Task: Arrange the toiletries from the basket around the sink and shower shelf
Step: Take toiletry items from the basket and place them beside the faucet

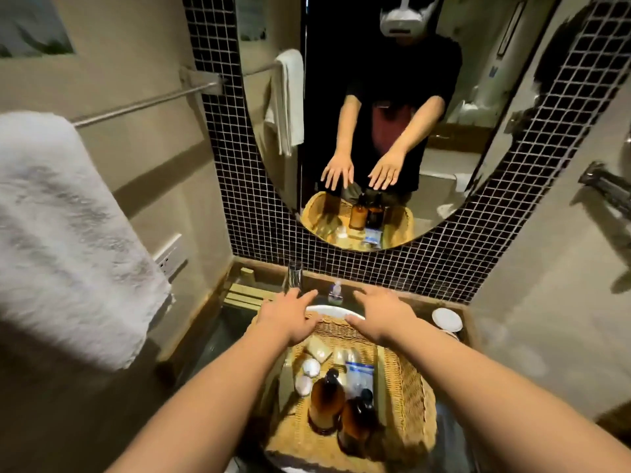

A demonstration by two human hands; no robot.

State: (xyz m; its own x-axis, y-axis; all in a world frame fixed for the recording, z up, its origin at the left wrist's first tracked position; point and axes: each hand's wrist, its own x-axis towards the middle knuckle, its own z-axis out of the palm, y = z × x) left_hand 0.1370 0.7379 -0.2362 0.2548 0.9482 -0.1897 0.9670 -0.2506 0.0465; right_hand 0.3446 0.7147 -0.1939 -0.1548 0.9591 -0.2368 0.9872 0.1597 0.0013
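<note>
A woven wicker basket (408, 384) rests on the white sink (336, 310). Inside stand two amber bottles with black caps, one to the left (324, 401) and one nearer to me on the right (356, 426). Beside them lie two small white round items (309, 368), wrapped pale packets (319, 349) and a blue-and-white sachet (358, 373). My left hand (290, 315) and my right hand (379, 317) hover palm-down over the basket's far rim, fingers spread, holding nothing.
A clear glass (294, 274) and a small pump bottle (335, 291) stand behind the sink. A white dish (446, 319) sits at the counter's right. A white towel (65, 233) hangs at left. An oval mirror (375, 114) with black mosaic tile faces me.
</note>
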